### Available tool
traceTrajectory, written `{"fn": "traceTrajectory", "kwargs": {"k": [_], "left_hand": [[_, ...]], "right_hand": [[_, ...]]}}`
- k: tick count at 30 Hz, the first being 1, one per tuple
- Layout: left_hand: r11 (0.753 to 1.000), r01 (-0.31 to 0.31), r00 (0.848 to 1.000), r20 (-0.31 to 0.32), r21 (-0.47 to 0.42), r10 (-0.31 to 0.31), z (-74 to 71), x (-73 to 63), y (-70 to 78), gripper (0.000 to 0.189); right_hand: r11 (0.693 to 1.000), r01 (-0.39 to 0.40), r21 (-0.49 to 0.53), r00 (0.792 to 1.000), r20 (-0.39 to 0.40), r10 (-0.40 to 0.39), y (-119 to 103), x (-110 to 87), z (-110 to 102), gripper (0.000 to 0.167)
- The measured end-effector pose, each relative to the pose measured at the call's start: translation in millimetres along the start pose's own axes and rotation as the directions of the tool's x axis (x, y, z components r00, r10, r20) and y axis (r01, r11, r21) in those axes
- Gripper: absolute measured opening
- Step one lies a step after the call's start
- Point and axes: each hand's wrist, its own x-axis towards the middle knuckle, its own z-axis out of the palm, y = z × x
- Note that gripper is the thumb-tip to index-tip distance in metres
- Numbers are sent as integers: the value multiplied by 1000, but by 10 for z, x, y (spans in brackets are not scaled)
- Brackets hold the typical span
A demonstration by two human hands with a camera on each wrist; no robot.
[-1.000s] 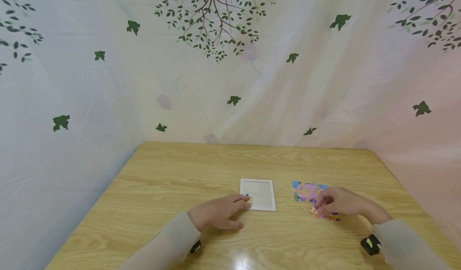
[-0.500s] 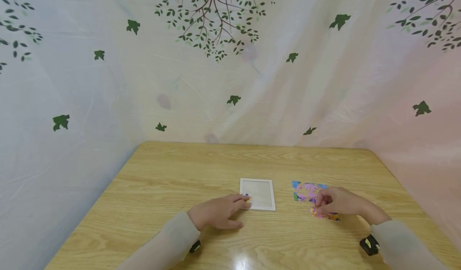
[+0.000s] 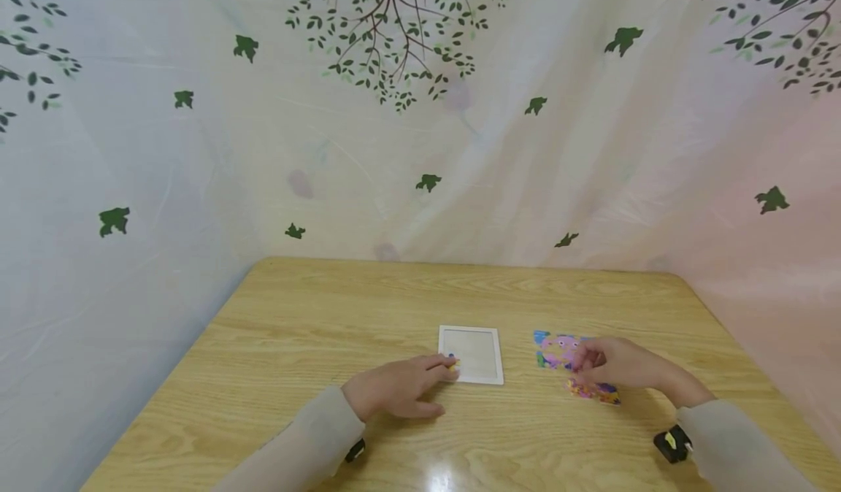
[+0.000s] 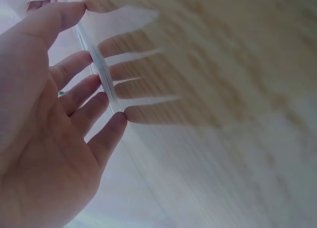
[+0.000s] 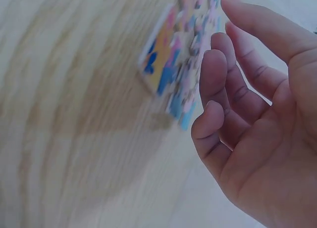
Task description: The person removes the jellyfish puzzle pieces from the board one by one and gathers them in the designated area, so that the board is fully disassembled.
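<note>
My left hand (image 3: 401,388) lies palm down with its fingers spread. Its fingertips rest on the left edge of a white puzzle frame (image 3: 497,357), beside a small yellow and blue puzzle piece (image 3: 453,366) in the frame's lower left corner. In the left wrist view, the fingertips meet the frame's thin edge (image 4: 103,69). My right hand (image 3: 620,364) hovers over colourful jigsaw pieces (image 3: 555,350) right of the frame, hiding some of them. The right wrist view shows its fingers loosely bent, thumb apart, with nothing visible between them; joined pieces (image 5: 166,60) lie beyond.
A wooden table (image 3: 342,302) carries everything. Behind and around it hangs a pale curtain (image 3: 368,149) printed with leaves and green birds. Black wrist cameras sit under both sleeves, the right one (image 3: 673,444) close over the table.
My right hand has risen slightly, from the lower orange pieces toward the pink ones, and its thumb and fingers have parted a little. The left hand and the frame stay put.
</note>
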Motion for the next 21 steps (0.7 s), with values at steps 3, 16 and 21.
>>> {"fn": "traceTrajectory", "kwargs": {"k": [3, 16, 21], "left_hand": [[1000, -5, 1000, -3, 2, 5, 1, -1, 0, 57], [999, 4, 999, -51, -37, -6, -22, -52, -2, 55], [998, 6, 999, -46, -58, -9, -31, -63, -6, 55]], "right_hand": [[1000, -5, -16, 1000, -12, 5, -46, 61, 17, 16], [994, 109, -12, 994, 29, -108, -402, 529, 286, 14], [994, 108, -1, 994, 32, -108, -514, 719, 408, 12]]}}
